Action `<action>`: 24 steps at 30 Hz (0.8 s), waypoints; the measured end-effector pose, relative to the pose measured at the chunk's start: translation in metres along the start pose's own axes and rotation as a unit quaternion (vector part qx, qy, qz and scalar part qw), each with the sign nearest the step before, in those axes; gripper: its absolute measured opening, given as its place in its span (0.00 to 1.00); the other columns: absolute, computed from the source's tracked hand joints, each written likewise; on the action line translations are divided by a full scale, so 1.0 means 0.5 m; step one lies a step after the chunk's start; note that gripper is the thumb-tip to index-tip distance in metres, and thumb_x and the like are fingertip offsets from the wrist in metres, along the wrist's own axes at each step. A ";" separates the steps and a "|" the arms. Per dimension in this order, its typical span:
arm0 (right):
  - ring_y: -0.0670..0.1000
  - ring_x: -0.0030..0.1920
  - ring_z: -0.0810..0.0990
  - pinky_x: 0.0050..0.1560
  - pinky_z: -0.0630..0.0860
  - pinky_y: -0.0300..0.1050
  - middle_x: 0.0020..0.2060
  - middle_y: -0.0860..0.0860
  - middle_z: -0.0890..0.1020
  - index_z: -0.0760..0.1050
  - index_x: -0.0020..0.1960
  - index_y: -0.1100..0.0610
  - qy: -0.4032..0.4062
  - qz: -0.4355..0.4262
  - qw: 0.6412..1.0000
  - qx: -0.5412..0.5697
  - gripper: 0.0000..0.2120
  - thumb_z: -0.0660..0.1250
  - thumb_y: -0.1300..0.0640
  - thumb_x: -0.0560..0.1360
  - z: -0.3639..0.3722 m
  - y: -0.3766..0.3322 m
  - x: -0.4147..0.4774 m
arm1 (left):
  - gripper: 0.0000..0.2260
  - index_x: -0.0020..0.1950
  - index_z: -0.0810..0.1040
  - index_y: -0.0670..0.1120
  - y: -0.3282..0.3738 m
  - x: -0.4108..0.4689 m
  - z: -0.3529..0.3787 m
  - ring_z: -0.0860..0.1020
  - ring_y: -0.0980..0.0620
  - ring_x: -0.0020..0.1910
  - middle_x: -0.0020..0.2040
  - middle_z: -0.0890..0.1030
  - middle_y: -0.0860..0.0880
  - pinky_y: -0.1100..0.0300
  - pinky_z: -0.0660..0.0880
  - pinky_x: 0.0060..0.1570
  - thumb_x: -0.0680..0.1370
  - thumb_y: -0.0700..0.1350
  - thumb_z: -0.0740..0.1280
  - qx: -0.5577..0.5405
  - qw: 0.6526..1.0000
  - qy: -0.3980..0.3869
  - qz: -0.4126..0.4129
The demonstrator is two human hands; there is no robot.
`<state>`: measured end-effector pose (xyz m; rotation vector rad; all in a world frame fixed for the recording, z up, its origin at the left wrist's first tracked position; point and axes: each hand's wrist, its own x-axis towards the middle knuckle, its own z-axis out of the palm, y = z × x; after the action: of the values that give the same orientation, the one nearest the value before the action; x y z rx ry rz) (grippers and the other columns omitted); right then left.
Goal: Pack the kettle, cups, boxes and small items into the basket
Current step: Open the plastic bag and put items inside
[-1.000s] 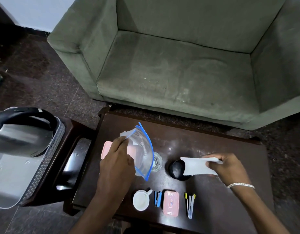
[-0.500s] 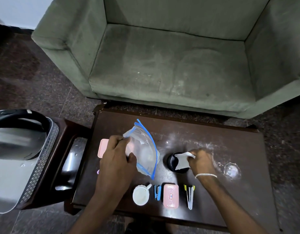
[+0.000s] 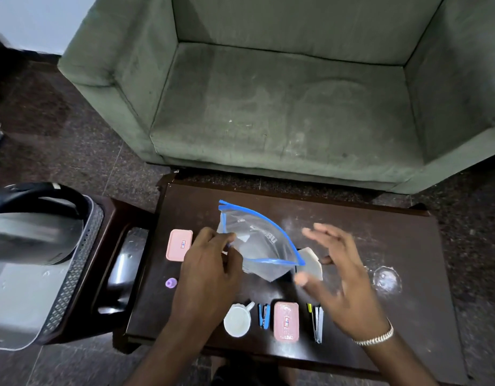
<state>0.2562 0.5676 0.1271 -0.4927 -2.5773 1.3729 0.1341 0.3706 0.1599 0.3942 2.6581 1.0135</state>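
Note:
My left hand (image 3: 210, 263) grips a clear zip bag (image 3: 257, 240) with a blue seal, held open above the dark table (image 3: 393, 330). My right hand (image 3: 338, 277) hovers beside the bag's mouth, fingers spread and empty. A white paper (image 3: 311, 261) sticks out of a dark cup mostly hidden behind the bag. On the table lie a pink box (image 3: 179, 244), a second pink box (image 3: 286, 321), a white cup (image 3: 238, 320), a blue stapler (image 3: 264, 315), a grey stapler (image 3: 317, 321) and a purple cap (image 3: 171, 282). The steel kettle (image 3: 31, 235) stands in the grey basket (image 3: 73, 274) at left.
A clear glass lid (image 3: 387, 280) lies on the table's right side. A green sofa (image 3: 282, 107) stands just behind the table. The basket rests on a low dark side table (image 3: 118, 274) to the left. Dark stone floor surrounds everything.
My right hand let go of the white paper at the dark cup and lifted toward the bag's mouth. The left hand turned the bag so its opening faces right.

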 end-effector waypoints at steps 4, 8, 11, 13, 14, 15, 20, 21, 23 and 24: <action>0.56 0.72 0.66 0.68 0.69 0.49 0.76 0.55 0.64 0.78 0.64 0.43 -0.097 -0.041 0.974 -0.201 0.31 0.72 0.28 0.66 0.006 -0.072 0.014 | 0.11 0.61 0.85 0.45 0.022 -0.011 -0.005 0.80 0.55 0.44 0.48 0.79 0.53 0.64 0.71 0.45 0.80 0.41 0.68 0.001 1.000 0.006 0.013; 0.55 0.63 0.73 0.61 0.73 0.52 0.63 0.49 0.74 0.80 0.56 0.48 -0.152 -0.014 0.947 -0.282 0.13 0.70 0.43 0.76 -0.002 -0.104 0.054 | 0.07 0.56 0.85 0.50 0.029 -0.020 -0.027 0.81 0.59 0.43 0.47 0.79 0.56 0.62 0.77 0.45 0.79 0.46 0.70 -0.051 0.997 0.039 0.043; 0.50 0.47 0.80 0.50 0.76 0.50 0.45 0.45 0.78 0.78 0.46 0.50 -0.128 -0.043 0.976 -0.170 0.05 0.72 0.51 0.76 -0.036 -0.131 0.082 | 0.12 0.57 0.80 0.59 0.003 -0.011 -0.061 0.81 0.58 0.48 0.51 0.78 0.59 0.67 0.78 0.41 0.75 0.58 0.72 -0.116 0.988 0.081 0.066; 0.44 0.41 0.78 0.45 0.75 0.44 0.39 0.44 0.78 0.75 0.40 0.48 -0.120 -0.051 0.985 -0.113 0.09 0.75 0.53 0.75 -0.066 -0.148 0.103 | 0.29 0.68 0.72 0.64 -0.024 0.009 -0.079 0.79 0.60 0.58 0.61 0.76 0.60 0.69 0.76 0.52 0.69 0.64 0.74 -0.181 0.981 0.061 0.034; 0.44 0.39 0.78 0.43 0.74 0.41 0.37 0.45 0.79 0.75 0.39 0.48 -0.121 -0.050 0.987 -0.090 0.11 0.77 0.53 0.74 -0.083 -0.156 0.115 | 0.39 0.74 0.65 0.65 -0.041 0.024 -0.087 0.76 0.61 0.65 0.67 0.74 0.58 0.64 0.75 0.60 0.65 0.65 0.76 -0.215 0.976 0.022 0.009; 0.43 0.37 0.78 0.41 0.73 0.41 0.36 0.46 0.79 0.76 0.38 0.49 -0.128 -0.043 0.988 -0.068 0.11 0.77 0.54 0.73 -0.101 -0.164 0.128 | 0.48 0.78 0.59 0.65 -0.056 0.039 -0.093 0.72 0.62 0.70 0.71 0.72 0.56 0.57 0.73 0.68 0.63 0.65 0.78 -0.234 0.972 -0.031 -0.003; 0.41 0.34 0.72 0.36 0.68 0.34 0.32 0.46 0.77 0.79 0.38 0.55 -0.203 -0.014 0.974 0.101 0.09 0.78 0.58 0.72 -0.186 -0.173 0.185 | 0.55 0.82 0.53 0.57 -0.072 0.089 -0.067 0.69 0.52 0.77 0.73 0.77 0.55 0.39 0.60 0.79 0.63 0.52 0.83 -0.310 0.925 -0.219 0.021; 0.43 0.35 0.73 0.37 0.69 0.34 0.33 0.48 0.78 0.79 0.38 0.57 -0.204 -0.016 0.971 0.122 0.09 0.78 0.58 0.71 -0.198 -0.171 0.195 | 0.52 0.81 0.55 0.57 -0.062 0.094 -0.058 0.72 0.47 0.76 0.71 0.79 0.49 0.36 0.63 0.77 0.65 0.47 0.83 -0.344 0.911 -0.226 0.020; 0.44 0.39 0.77 0.42 0.73 0.33 0.35 0.54 0.78 0.78 0.38 0.60 -0.198 -0.017 0.968 0.153 0.09 0.78 0.59 0.70 -0.218 -0.166 0.212 | 0.45 0.79 0.61 0.53 -0.033 0.105 -0.042 0.77 0.40 0.70 0.69 0.81 0.42 0.34 0.70 0.71 0.68 0.39 0.81 -0.401 0.883 -0.242 0.028; 0.46 0.41 0.80 0.44 0.75 0.34 0.37 0.55 0.79 0.78 0.40 0.62 -0.192 -0.011 0.964 0.183 0.10 0.78 0.60 0.70 -0.225 -0.161 0.219 | 0.40 0.77 0.63 0.50 -0.018 0.111 -0.036 0.79 0.39 0.68 0.68 0.81 0.40 0.35 0.74 0.68 0.70 0.36 0.80 -0.417 0.872 -0.253 0.036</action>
<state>0.1727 0.6531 0.2567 -0.1440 -2.4902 2.0529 0.0752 0.3722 0.1581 0.4668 1.5613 1.6705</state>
